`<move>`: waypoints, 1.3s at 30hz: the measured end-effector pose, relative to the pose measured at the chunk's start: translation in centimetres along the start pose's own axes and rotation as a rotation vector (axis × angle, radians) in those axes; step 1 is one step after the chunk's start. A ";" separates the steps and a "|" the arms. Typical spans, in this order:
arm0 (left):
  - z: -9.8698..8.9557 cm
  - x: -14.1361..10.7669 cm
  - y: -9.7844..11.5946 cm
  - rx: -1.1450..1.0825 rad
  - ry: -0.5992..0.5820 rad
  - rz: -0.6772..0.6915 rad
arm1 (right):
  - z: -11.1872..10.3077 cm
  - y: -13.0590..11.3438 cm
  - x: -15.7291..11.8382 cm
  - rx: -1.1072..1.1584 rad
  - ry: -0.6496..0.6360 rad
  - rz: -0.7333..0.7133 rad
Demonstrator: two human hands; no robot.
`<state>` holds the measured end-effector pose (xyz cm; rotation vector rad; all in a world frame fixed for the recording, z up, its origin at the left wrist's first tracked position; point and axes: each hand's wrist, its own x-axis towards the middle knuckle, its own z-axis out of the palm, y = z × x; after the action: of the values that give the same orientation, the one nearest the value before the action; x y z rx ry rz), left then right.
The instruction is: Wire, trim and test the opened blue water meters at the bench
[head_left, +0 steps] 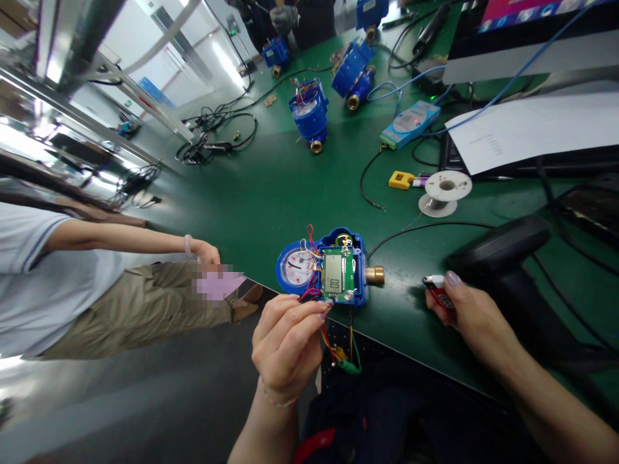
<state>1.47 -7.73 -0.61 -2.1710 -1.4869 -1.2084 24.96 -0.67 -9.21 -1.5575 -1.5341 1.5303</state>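
1. Blue meter (358, 274) lies opened on the green table (217, 200), near its front edge; the dial (296, 266) faces up and the brass fitting (374, 276) points right.
2. Left hand (289, 341): fingertips pinch thin wires (325, 335) at the near edge of the circuit board (334, 270); the exact contact point is hidden.
3. Right hand (471, 312): grasps a lighter (442, 298), thumb on its top end, apart from the meter.
4. Black scanner (498, 248): lies just beside the right hand.
5. Wire spool (459, 183): stands beyond the lighter, beside a yellow block (394, 180).
6. Co-worker's hand (207, 251): at the left, well apart from the meter.
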 end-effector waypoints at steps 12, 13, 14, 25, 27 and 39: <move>0.4 1.0 0.0 -0.037 -0.071 -0.072 | -0.1 -0.2 -0.2 -0.096 -0.009 -0.035; 0.4 1.0 0.0 -0.047 -0.070 -0.082 | 0.0 -0.5 -0.4 -0.137 0.002 -0.048; 0.5 1.0 0.0 -0.058 -0.067 -0.088 | 0.1 -0.8 -0.5 -0.195 0.014 -0.066; 1.4 0.7 -1.2 -0.278 0.011 -0.246 | 1.8 -1.6 -0.9 -1.143 0.363 -0.320; 1.4 0.6 -1.4 -0.347 0.000 -0.274 | 1.7 -1.8 -1.2 -1.190 0.365 -0.341; 1.5 0.3 -1.4 -0.415 -0.053 -0.278 | 0.4 -1.7 -2.8 -1.175 0.327 -0.394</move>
<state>0.99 -5.99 -1.66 -2.3142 -1.7318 -1.6952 24.67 -2.89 -6.80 -1.7078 -2.4813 0.0333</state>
